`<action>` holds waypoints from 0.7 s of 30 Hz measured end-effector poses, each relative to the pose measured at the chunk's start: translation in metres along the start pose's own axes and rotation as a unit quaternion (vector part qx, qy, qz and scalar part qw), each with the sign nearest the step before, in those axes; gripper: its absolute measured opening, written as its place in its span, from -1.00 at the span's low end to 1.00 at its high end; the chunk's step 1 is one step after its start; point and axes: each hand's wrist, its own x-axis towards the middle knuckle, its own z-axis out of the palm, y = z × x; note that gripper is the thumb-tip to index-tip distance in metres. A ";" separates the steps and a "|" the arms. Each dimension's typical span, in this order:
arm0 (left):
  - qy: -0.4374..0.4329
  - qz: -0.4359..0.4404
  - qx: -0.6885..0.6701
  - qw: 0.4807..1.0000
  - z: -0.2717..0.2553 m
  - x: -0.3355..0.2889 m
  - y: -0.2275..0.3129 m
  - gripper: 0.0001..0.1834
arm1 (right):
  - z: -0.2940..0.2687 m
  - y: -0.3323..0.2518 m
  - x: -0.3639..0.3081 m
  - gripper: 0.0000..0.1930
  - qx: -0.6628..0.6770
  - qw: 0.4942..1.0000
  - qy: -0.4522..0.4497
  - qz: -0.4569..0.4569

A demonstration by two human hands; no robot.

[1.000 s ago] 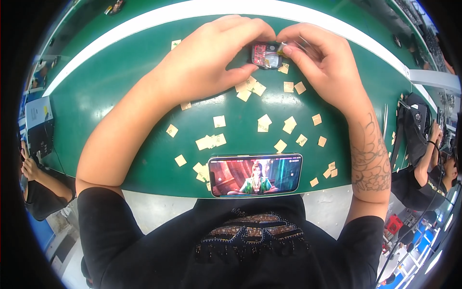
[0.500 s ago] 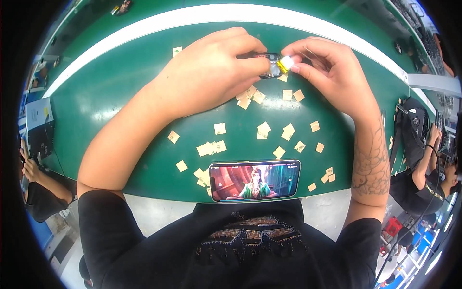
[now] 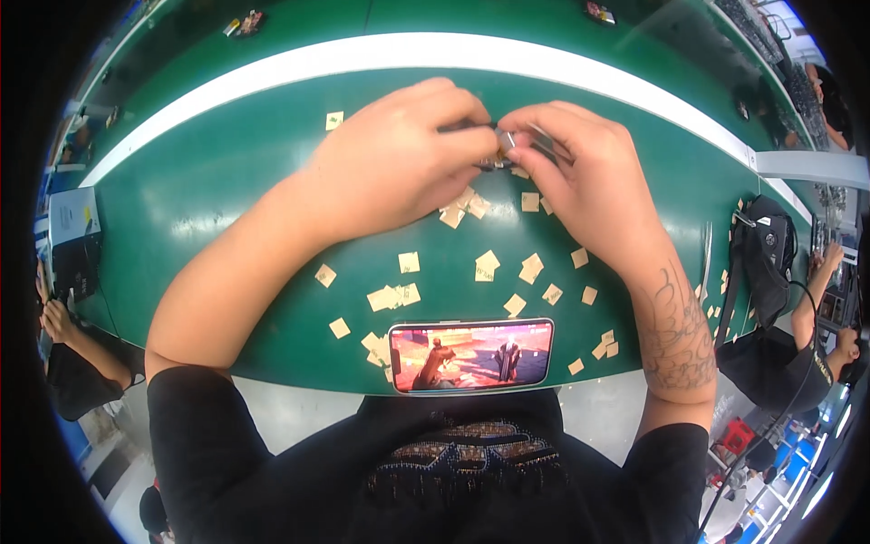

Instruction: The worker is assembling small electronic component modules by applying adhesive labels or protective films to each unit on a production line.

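My left hand (image 3: pixel 408 150) is closed around a small black electronic device (image 3: pixel 493 166) near the far side of the green table. Its fingers cover most of the device. Against the device's right side, my right hand (image 3: pixel 584 168) pinches a small silver-and-yellow pouch, which looks like a battery (image 3: pixel 508 141). A thin metal tool, perhaps tweezers (image 3: pixel 546 138), lies across the inside of the same hand. Just below the two hands are several small tan paper squares (image 3: pixel 467 208).
A phone (image 3: pixel 471 358) playing a video lies at the table's near edge. More tan squares are scattered around it. A white strip (image 3: pixel 435 50) borders the far side. At the right sits a black bag (image 3: pixel 770 245); at the left, a box (image 3: pixel 74 240). Other people work on both sides.
My right hand has moved left and slightly nearer, bringing the battery against the device. My left hand keeps its hold. The whole view has shifted a little.
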 end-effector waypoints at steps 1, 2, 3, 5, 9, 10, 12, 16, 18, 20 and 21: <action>-0.002 -0.003 -0.004 1.000 0.000 0.001 -0.001 -0.64 | 0.001 0.001 0.000 -0.82 0.003 1.000 -0.003 0.004; 0.003 -0.005 -0.019 1.000 -0.001 0.001 -0.002 -0.62 | 0.002 0.000 -0.002 -0.81 0.003 1.000 0.007 0.014; 0.009 -0.006 -0.034 0.999 -0.001 0.001 -0.004 -0.60 | 0.002 -0.001 -0.002 -0.80 0.003 1.000 0.017 0.025; 0.004 -0.018 -0.033 0.999 -0.002 0.002 -0.006 -0.56 | 0.002 0.002 0.002 -0.77 0.021 0.999 0.014 0.045; 0.002 -0.027 -0.031 0.999 -0.001 0.002 -0.004 -0.53 | 0.004 0.009 0.000 -0.78 0.088 0.988 -0.006 0.130; 0.000 -0.035 -0.033 0.999 0.000 0.002 -0.003 -0.52 | 0.006 0.013 -0.002 -0.78 0.111 0.985 0.006 0.130; 0.001 -0.033 -0.032 0.999 0.000 0.001 -0.004 -0.51 | 0.009 0.016 -0.004 -0.77 0.113 0.987 0.010 0.118; 0.004 -0.031 -0.039 0.999 0.000 -0.001 -0.004 -0.51 | 0.009 0.013 -0.005 -0.76 0.076 0.993 0.015 0.087; 0.003 -0.032 -0.039 0.999 -0.001 -0.001 -0.004 -0.50 | 0.008 0.004 -0.003 -0.76 0.042 0.997 0.015 0.070; 0.001 -0.032 -0.040 0.999 -0.001 0.000 -0.005 -0.50 | 0.005 0.001 -0.001 -0.76 0.006 0.998 0.016 0.054; 0.003 -0.032 -0.038 0.999 -0.001 0.001 -0.005 -0.50 | 0.003 0.002 0.001 -0.76 0.001 0.999 0.011 0.048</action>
